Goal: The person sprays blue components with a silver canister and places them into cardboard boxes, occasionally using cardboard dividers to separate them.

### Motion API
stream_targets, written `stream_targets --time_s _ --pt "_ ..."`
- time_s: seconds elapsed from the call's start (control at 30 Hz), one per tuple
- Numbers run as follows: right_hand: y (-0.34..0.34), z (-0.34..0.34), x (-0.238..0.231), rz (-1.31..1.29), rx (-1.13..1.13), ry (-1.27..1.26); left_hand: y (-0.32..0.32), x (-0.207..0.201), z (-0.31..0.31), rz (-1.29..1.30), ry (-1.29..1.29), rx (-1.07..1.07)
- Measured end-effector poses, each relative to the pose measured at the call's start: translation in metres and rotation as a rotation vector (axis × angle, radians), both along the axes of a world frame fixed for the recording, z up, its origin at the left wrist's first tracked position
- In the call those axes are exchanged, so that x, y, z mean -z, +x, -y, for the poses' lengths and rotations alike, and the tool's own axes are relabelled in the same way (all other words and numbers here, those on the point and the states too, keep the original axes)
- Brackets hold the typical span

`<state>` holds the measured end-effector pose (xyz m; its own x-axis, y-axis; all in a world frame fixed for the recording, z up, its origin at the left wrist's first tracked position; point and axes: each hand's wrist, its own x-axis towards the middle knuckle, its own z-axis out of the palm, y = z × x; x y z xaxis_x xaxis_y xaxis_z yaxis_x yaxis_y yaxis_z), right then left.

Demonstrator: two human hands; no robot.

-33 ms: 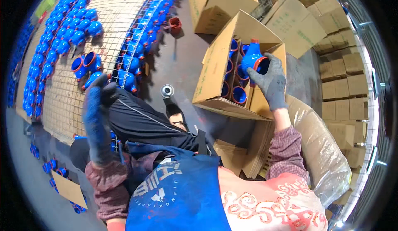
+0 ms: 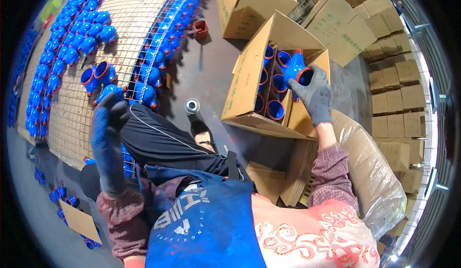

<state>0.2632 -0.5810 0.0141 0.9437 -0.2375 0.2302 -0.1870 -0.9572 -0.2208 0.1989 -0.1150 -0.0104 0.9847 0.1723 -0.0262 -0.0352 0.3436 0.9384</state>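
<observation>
My right hand [image 2: 314, 92], in a grey glove, grips a blue pipe fitting [image 2: 295, 71] by its wide, red-rimmed opening. The fitting is tilted, its narrow red end pointing up, over the inner right part of an open cardboard box [image 2: 245, 92]. Inside the box, several similar blue fittings [image 2: 275, 110] stand with their openings up, between cardboard dividers. On the left, my gloved left hand [image 2: 108, 128] is raised with fingers apart and nothing visible in it. It is beside the mesh-topped table, close to a blue fitting [image 2: 109, 92] lying there.
Rows of blue fittings [image 2: 79, 32] cover part of the wire mesh table [image 2: 129, 8]. Another open carton [image 2: 254, 8] stands beyond the box. A red container [image 2: 200, 29] is on the floor. Stacked cartons [image 2: 398, 97] line the right side, with a plastic-wrapped bundle [image 2: 370, 172] nearer me.
The fitting in my right hand has gone slightly lower toward the box. My left hand has shifted a little left and down. The whole view has moved slightly.
</observation>
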Motion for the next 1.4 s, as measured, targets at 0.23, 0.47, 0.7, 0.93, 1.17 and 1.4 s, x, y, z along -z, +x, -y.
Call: stream_targets --time_s 0.23,0.47,0.7,0.93,1.17,1.4 --pt "0.003 0.074 0.096 -0.258 0.094 -0.219 -0.053 0.025 -0.088 -0.068 -0.131 -0.193" --pt "-0.033 0.121 0.149 -0.531 -0.1 -0.006 -0.07 0.017 -0.138 -0.098 -0.188 -0.457" --pt "-0.012 0.125 0.168 -0.845 -0.166 0.026 -0.136 0.055 -0.22 -0.082 -0.192 -0.763" --pt "0.036 0.136 0.157 -0.607 -0.18 -0.167 -0.171 0.177 -0.265 -0.438 0.605 -0.883" --pt "0.015 -0.106 0.013 0.038 -0.487 0.519 -0.101 0.183 -0.221 -1.094 1.276 -0.524" --pt "-0.046 -0.285 0.048 -0.222 -0.998 0.752 -0.123 0.134 -0.19 -0.311 -0.134 -0.595"
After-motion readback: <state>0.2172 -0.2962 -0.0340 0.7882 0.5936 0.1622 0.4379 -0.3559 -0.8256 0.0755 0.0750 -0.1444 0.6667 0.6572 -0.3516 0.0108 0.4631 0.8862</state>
